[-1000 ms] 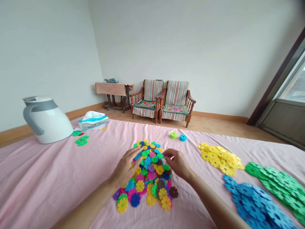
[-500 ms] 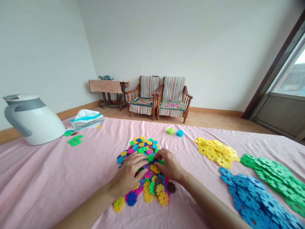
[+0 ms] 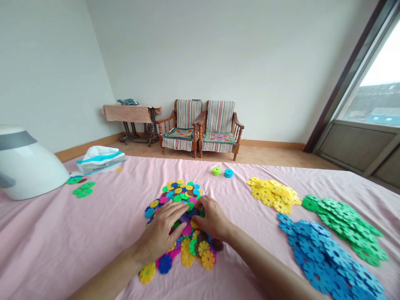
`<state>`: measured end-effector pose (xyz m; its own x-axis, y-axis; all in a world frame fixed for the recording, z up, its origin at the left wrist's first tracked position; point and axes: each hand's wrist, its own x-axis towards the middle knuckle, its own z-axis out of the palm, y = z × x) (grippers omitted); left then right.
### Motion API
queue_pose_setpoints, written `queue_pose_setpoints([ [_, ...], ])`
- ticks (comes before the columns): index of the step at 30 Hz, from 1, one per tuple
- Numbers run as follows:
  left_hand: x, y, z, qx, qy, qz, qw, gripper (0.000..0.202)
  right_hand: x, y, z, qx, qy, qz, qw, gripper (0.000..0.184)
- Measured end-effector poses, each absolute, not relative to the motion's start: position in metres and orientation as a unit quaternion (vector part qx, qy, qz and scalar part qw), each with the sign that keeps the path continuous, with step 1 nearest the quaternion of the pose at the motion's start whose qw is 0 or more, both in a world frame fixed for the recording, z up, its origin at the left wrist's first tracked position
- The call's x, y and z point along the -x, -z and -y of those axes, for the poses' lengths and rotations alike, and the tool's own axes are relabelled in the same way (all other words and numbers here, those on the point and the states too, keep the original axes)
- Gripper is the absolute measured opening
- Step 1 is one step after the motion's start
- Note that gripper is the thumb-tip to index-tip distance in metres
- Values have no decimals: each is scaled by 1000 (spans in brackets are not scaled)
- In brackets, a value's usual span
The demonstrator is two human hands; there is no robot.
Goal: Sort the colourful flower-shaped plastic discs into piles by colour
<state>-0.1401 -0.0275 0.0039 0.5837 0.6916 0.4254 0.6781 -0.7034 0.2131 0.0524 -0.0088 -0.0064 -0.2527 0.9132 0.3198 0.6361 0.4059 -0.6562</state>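
Note:
A mixed pile of notched plastic snowflake discs (image 3: 187, 246) in yellow, pink, blue, green, purple and brown lies in front of me. My left hand (image 3: 165, 223) rests over the left side of the pile, palm down, thumb and fingers apart. On the other side my right hand (image 3: 214, 216) has its fingers curled toward the thumb. A green snowflake disc (image 3: 203, 211) shows between them, partly hidden by the fingers. Both hands cover the middle of the pile.
Yellow (image 3: 271, 193), green (image 3: 346, 223) and blue disc heaps (image 3: 321, 250) lie to the right. Farther back sit a lime stack (image 3: 216, 171) and a blue stack (image 3: 228, 173). Leftward are a white jug (image 3: 31, 171), a tissue pack (image 3: 101, 160) and loose green discs (image 3: 83, 189).
The view has turned slightly right, so everything sits farther left. My right thumb and fingers have drawn together around a green disc. My left hand stays spread on the pile.

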Motion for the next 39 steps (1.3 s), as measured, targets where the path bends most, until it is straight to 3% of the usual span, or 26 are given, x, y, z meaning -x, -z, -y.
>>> queue_pose_setpoints([
  [9,142,-1,28,-874,-271,-402,20,41,-51,9,7,472,-359,713,374,17],
  [16,148,-5,22,-845,-319,-428,11,36,-63,3,-4,497,-354,693,384,8],
  [21,157,-3,15,-783,-394,-480,32,31,-86,-3,-4,514,-398,633,421,16],
  [25,161,0,8,-732,-438,-517,69,31,-125,-2,-3,583,-311,609,439,17],
  [30,164,1,4,-707,-444,-538,114,33,-171,10,-2,688,-180,586,389,18],
  [39,165,-2,3,-689,-450,-553,131,38,-167,2,11,712,-97,602,347,20],
])
